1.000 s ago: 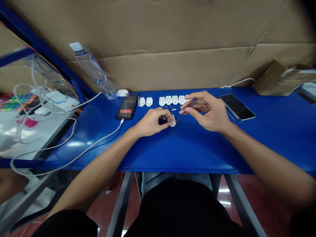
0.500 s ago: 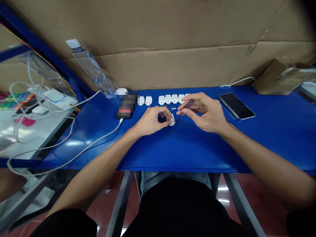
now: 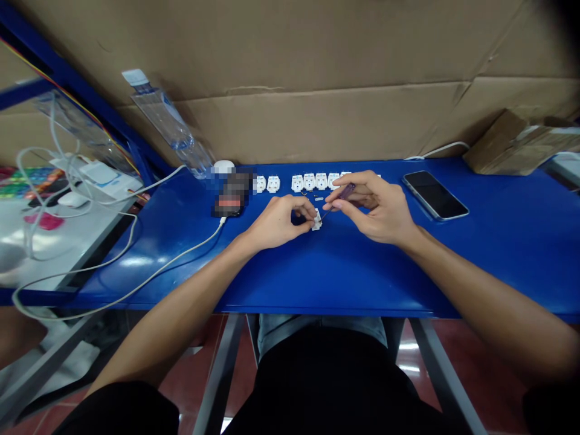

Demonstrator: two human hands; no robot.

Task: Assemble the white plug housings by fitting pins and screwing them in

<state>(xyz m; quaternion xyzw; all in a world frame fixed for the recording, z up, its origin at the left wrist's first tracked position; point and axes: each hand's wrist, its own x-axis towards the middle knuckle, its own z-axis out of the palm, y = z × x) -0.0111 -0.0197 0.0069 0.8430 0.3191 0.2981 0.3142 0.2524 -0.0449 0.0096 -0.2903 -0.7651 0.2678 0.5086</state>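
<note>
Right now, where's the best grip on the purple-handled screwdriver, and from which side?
Probably grip the purple handle at its free end, coming from the far side: the right hand pinches the handle's lower part, and the thin shaft slants down to the white socket in the left hand.

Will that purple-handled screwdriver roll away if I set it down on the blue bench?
The slim purple-handled screwdriver, pinched in the right hand, looks light and stiff. Its narrow, rounded handle would probably roll on the glossy blue bench, so it may wander if nudged.
</note>
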